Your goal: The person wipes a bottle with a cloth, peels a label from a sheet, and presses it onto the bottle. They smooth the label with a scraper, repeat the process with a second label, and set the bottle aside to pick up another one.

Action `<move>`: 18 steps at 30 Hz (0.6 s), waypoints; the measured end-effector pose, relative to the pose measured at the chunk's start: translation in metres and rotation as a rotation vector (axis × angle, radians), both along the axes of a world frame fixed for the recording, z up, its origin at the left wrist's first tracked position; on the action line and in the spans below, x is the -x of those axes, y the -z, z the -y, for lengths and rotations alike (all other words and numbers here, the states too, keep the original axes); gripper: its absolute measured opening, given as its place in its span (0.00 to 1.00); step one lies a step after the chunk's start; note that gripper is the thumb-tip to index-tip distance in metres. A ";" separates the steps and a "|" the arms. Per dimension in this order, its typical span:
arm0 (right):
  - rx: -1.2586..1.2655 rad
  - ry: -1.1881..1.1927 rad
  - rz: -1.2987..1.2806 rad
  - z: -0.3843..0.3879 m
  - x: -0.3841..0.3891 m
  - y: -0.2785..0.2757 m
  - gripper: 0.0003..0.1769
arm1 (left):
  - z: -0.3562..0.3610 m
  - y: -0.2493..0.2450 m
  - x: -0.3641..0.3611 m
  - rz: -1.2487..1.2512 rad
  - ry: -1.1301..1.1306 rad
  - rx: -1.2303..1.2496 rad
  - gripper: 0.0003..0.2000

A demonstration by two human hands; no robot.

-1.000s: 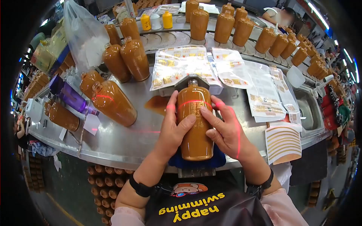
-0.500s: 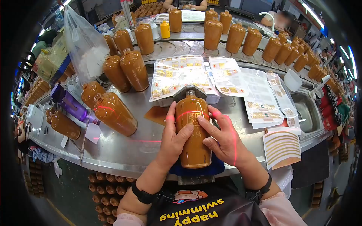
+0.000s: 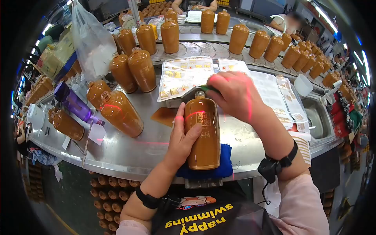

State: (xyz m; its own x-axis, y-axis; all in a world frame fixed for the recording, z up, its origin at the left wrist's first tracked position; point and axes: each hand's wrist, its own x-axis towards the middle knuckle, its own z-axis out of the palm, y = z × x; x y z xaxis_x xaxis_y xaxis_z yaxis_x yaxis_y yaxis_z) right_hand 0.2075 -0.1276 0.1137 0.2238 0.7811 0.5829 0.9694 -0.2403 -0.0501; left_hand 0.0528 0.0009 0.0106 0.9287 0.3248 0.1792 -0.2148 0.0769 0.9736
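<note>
A glossy brown bottle (image 3: 205, 150) with gold characters lies tilted in front of me, its glass neck pointing away. My left hand (image 3: 182, 135) is wrapped round its left side, thumb across the front. Past the neck, my right hand (image 3: 233, 94) is closed, and a thin dark green edge of some flat piece (image 3: 211, 89) shows under its fingers; most of that piece is hidden. Beneath the bottle is a blue cloth (image 3: 226, 156). A grey angled rest (image 3: 190, 94) stands behind the neck. Red laser lines cross the bottle and my right hand.
Sheets of gold decals (image 3: 184, 74) lie behind the bottle. More brown bottles (image 3: 122, 114) stand at left, and others ride the curved conveyor (image 3: 196, 50) beyond. A purple drink bottle (image 3: 74, 102) leans at left. At right is a sink (image 3: 319, 121). Another person's arms (image 3: 180, 7) appear across the conveyor.
My right hand has left the bottle's right side and moved up and away past its neck, closing on something dark green. My left hand still grips the bottle. Conveyor bottles have shifted.
</note>
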 end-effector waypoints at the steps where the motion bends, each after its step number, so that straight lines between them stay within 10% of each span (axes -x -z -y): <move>1: 0.003 -0.100 -0.052 0.004 0.009 -0.002 0.11 | -0.002 0.001 0.001 0.014 0.016 0.038 0.40; 4: -0.014 -0.380 -0.282 0.026 0.048 0.004 0.11 | -0.004 0.007 0.010 0.097 -0.007 -0.026 0.37; 6: -0.150 -0.098 -0.454 0.036 0.030 0.030 0.10 | -0.002 0.002 0.022 0.207 -0.120 -0.313 0.34; 9: -0.192 0.139 -0.763 0.055 0.030 0.033 0.11 | -0.011 -0.032 0.038 0.374 -0.070 -1.264 0.31; 18: 0.051 -0.090 -0.600 0.019 0.018 0.007 0.09 | -0.027 -0.017 0.023 0.392 -0.218 -1.000 0.26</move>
State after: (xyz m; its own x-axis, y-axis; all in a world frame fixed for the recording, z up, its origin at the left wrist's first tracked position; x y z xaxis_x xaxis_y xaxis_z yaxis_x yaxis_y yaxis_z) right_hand 0.1894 -0.1468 0.1067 0.4334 0.8361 0.3364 0.7920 -0.1753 -0.5848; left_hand 0.0300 0.0277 0.0276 0.6898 0.0184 0.7237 -0.4360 -0.7874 0.4357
